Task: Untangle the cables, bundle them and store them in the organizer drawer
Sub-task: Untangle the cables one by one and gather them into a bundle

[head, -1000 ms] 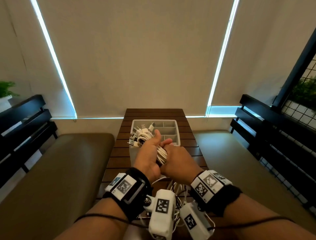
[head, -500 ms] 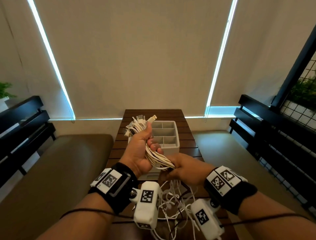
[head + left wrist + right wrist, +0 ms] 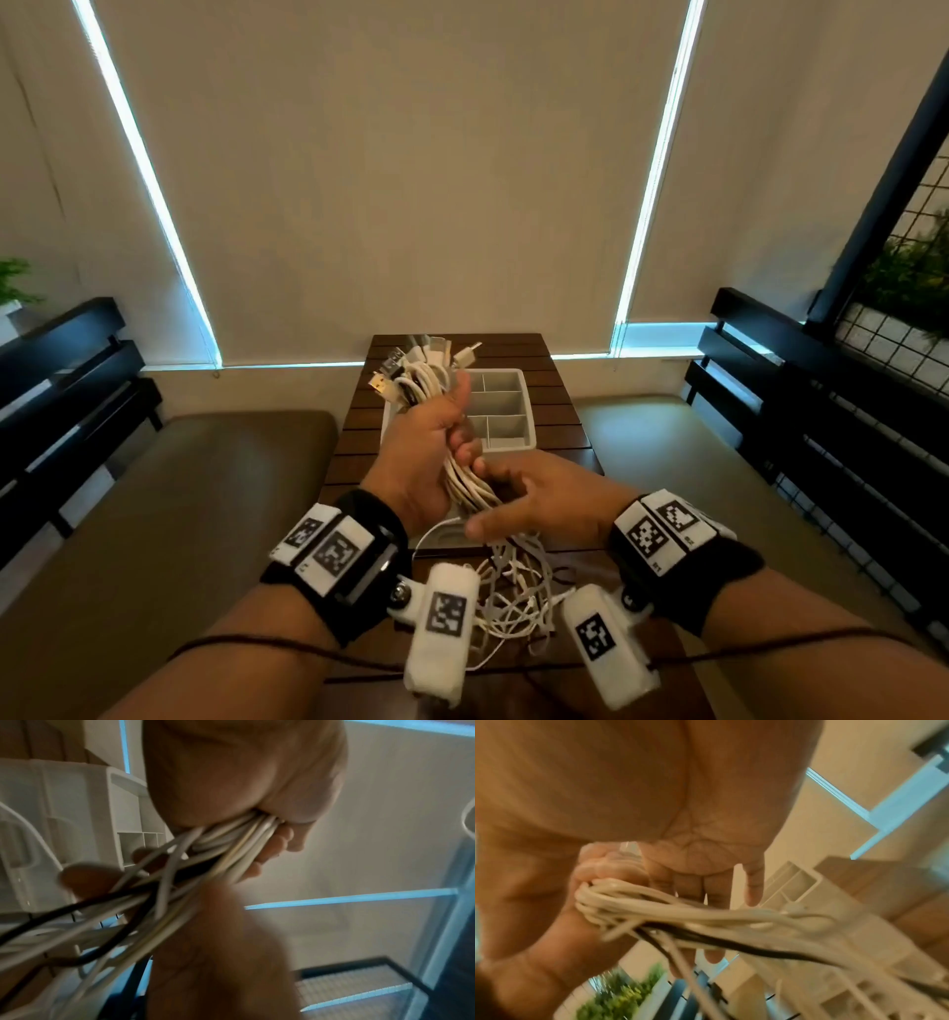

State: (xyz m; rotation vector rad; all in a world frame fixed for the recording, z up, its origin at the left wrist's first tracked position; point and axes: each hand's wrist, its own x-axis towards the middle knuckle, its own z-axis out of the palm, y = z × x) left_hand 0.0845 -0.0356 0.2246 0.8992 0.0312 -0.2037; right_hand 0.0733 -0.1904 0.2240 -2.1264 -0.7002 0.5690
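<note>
Wooden slats make up the table that is sitting between two cushioned benches, with drawn blinds behind. On the table a white organizer with open compartments is waiting, seemingly holding nothing yet. Just in front of it, the left hand is gripping a thick bunch of white cables in a closed fist, the plugs fanning out above the thumb. The right hand is reaching under the bunch; its fingers are lying fairly straight and loose against the strands rather than clamping them. Below both wrists, the loose tails are hanging in a snarl over the near table edge. Judging by this, untangling and gathering are under way, and bundling is not yet done. Next, the right hand likely needs to comb down the strands and separate the knotted tails.
</note>
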